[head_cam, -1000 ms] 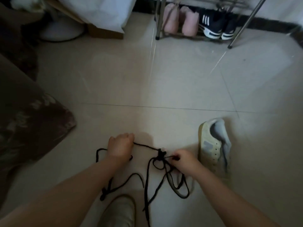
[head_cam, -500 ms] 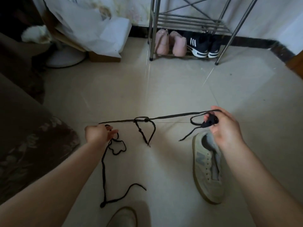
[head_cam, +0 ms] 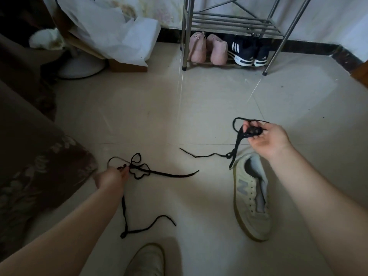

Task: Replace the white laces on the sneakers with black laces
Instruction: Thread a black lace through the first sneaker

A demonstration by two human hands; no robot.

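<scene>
1. Right hand grips one bunched black lace, now pulled free of the other
2. Left hand pinches the second lace on the floor
3. Laces separated; unlaced sneaker awaits threading

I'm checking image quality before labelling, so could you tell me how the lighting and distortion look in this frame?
Head view: dim overall, corners darkened; the sofa at left is nearly lost in shadow. Wide-angle bending splays the shoe rack legs. Black laces stay sharp against the pale floor, which shows faint streaks of glare.

floor: pale tile | metal shoe rack | dim light
</scene>
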